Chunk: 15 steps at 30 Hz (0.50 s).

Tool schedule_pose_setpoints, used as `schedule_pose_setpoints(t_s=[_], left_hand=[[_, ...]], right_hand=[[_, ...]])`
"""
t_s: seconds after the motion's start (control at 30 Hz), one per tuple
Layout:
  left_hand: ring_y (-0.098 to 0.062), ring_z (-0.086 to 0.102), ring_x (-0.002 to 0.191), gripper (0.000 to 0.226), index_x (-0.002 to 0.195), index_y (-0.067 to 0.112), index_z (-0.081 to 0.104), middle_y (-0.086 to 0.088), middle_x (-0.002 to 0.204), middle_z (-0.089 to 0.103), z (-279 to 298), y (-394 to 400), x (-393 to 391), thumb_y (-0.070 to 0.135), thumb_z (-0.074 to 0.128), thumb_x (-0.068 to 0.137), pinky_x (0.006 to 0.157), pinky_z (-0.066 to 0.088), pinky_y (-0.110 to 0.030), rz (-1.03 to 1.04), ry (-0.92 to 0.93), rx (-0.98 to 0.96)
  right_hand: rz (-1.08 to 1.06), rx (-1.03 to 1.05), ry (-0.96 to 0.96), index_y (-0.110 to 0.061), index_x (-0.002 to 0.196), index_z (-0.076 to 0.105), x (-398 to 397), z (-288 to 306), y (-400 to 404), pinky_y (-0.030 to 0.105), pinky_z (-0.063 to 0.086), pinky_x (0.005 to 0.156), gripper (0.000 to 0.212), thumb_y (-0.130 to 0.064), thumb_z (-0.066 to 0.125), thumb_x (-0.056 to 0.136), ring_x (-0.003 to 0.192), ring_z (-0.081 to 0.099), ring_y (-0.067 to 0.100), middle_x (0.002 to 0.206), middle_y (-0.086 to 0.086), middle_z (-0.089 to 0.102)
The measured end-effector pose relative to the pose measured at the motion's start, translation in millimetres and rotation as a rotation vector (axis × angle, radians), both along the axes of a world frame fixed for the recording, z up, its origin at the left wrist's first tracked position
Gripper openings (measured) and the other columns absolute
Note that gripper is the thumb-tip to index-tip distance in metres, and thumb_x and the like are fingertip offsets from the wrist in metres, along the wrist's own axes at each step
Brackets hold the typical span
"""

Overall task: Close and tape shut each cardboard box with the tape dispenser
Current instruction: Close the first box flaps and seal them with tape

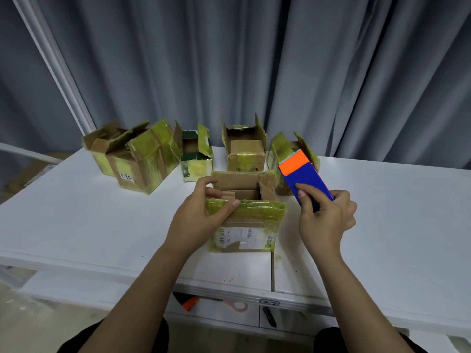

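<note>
A small brown cardboard box wrapped in yellow-green tape (244, 220) stands near the front edge of the white table (76, 212), its top still open, with the far flap raised and an inner flap tilted up on its right side. What lies inside it cannot be made out. The left hand (198, 220) grips the box's near left corner, thumb pressed on the taped near flap and fingers curled over the left rim into the opening. The right hand (326, 220) is curled round the lower end of a blue and orange tape dispenser (303, 179), held in the air just right of the box, its toothed orange end pointing up and away.

Along the far side of the table stands a row of other open boxes: a large taped cardboard box (137, 159) on the left with flaps spread, a small green and white carton (196, 156), a plain brown box (244, 149) whose inside shows only bare cardboard, and a taped box (288, 154) partly hidden behind the dispenser. Grey curtains (280, 59) hang behind the table.
</note>
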<state>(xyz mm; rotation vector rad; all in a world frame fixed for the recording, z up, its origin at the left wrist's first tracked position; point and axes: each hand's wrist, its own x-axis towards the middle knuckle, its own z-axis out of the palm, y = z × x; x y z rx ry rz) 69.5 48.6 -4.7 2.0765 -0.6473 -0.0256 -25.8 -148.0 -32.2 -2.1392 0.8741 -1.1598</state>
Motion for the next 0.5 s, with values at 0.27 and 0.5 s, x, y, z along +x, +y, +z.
schedule_pose_setpoints(t_s=[0.27, 0.5], left_hand=[[-0.013, 0.033, 0.13, 0.053, 0.127, 0.029, 0.055, 0.009, 0.136, 0.047, 8, -20, -9, 0.02, 0.051, 0.074, 0.116, 0.003, -0.053, -0.238, -0.662, 0.277], [-0.006, 0.053, 0.106, 0.031, 0.106, 0.029, 0.051, 0.012, 0.1, 0.065, 5, -38, -8, 0.054, 0.042, 0.091, 0.112, -0.006, -0.034, -0.294, -0.608, 0.451]], right_hand=[[0.004, -0.024, 0.005, -0.028, 0.104, 0.073, -1, 0, 1, 0.027, 0.021, 0.085, 0.018, -0.023, 0.067, 0.088, 0.106, 0.038, 0.021, 0.112, 0.008, 0.05], [0.012, -0.018, -0.005, -0.03, 0.102, 0.072, -3, 2, 0, 0.029, 0.022, 0.087, 0.017, -0.023, 0.067, 0.088, 0.105, 0.038, 0.021, 0.111, 0.007, 0.05]])
